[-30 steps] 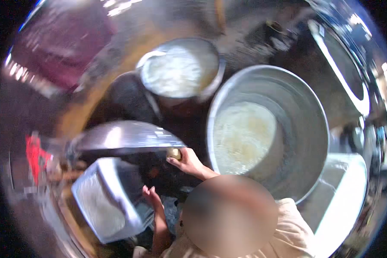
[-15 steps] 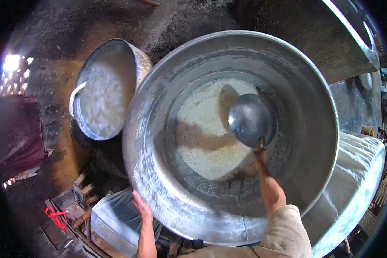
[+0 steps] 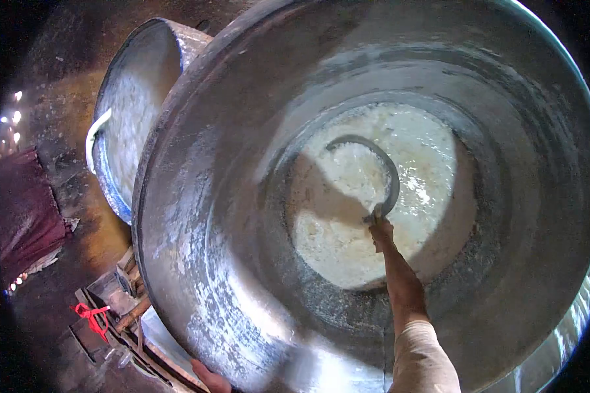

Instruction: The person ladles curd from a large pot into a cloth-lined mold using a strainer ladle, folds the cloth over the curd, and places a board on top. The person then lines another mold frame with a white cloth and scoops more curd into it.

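Note:
Deep in a large metal pot (image 3: 196, 216), my right hand (image 3: 381, 236) reaches down and grips the near edge of a round metal bowl (image 3: 393, 180). That bowl is partly sunk in pale, cloudy liquid (image 3: 429, 170), so only a curved strip of it shows. My left hand (image 3: 210, 378) rests against the outside of the pot near its rim, at the bottom of the view. What shows of its fingers looks stretched out, not wrapped round anything; the rest is cut off.
To the left stands a second metal pot (image 3: 134, 92) with a white handle (image 3: 97, 134) and whitish contents. Dark red cloth (image 3: 29, 203) lies at the far left. Below are wooden pieces (image 3: 132, 314), a red tie (image 3: 93, 319) and a pale container (image 3: 167, 344).
My right hand has lowered the metal bowl from above the liquid into it. The view has moved closer over the large pot, and my left hand now sits lower in view.

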Demonstrator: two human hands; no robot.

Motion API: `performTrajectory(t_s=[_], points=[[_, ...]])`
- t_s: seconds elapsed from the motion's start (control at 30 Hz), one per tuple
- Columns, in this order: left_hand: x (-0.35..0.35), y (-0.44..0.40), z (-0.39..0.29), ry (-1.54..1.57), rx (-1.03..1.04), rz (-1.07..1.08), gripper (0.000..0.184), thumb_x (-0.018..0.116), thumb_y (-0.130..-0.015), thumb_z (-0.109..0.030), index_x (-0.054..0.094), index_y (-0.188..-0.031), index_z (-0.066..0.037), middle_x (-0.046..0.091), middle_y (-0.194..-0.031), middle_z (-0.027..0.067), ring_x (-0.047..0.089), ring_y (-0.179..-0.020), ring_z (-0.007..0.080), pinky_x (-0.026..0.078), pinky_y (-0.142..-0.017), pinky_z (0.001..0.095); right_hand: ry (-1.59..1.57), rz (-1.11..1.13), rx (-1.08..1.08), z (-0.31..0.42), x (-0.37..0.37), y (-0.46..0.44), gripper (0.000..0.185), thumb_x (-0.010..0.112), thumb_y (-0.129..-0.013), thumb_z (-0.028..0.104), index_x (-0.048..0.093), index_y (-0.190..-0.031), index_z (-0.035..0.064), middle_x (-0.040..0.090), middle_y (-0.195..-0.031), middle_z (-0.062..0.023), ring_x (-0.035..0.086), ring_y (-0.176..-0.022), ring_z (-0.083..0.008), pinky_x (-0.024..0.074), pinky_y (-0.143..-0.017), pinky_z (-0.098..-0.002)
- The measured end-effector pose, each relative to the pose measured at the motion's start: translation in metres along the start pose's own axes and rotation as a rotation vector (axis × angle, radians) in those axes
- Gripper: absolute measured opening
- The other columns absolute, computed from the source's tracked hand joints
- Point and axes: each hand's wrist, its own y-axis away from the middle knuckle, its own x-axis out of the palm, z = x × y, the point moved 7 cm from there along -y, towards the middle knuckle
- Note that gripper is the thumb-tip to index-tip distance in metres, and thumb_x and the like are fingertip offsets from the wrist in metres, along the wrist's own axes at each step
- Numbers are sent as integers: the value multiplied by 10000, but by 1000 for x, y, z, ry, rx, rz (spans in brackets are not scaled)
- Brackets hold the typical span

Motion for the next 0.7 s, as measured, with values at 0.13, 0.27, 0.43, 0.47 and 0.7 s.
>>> performTrajectory(t_s=[0.13, 0.27, 0.43, 0.47, 0.7], points=[[79, 47, -52, 86, 90, 217, 702, 366, -831, -529, 277, -1295, -10, 327, -1314, 121, 332, -1169, 282, 228, -1002, 364, -131, 230, -90, -9, 45, 9, 363, 546, -699, 71, 494, -1058, 79, 565, -695, -129, 563, -464, -219, 449, -370, -337], [29, 21, -9, 268, -104, -27, 654, 330, -856, -514, 328, -1254, 5, 380, -1259, 164, 373, -1128, 292, 263, -972, 377, -256, 477, -173, -16, 72, 41, 325, 577, -709, 59, 507, -1025, 87, 548, -639, -98, 523, -438, -189, 419, -355, -321], [45, 35, -56, -750, 295, 40, 489, 292, -904, -380, 462, -1037, 59, 467, -1010, 273, 449, -904, 363, 341, -797, 435, -713, 715, 151, -57, 82, 112, 161, 582, -763, 45, 524, -905, 92, 536, -607, -70, 510, -438, -148, 410, -364, -291], [54, 38, -67, -812, 508, 144, 434, 317, -900, -337, 471, -1015, 52, 474, -959, 287, 454, -842, 410, 360, -745, 450, -588, 653, -81, -28, 60, 149, 260, 607, -729, 19, 487, -948, 91, 509, -600, -65, 487, -430, -145, 400, -378, -292], [67, 23, -80, -290, 406, 405, 433, 295, -895, -331, 537, -899, 29, 549, -915, 229, 507, -882, 377, 389, -755, 408, -254, 640, 112, -15, -41, 322, 241, 603, -718, 4, 446, -895, 49, 460, -581, -31, 468, -428, -139, 396, -384, -298]])
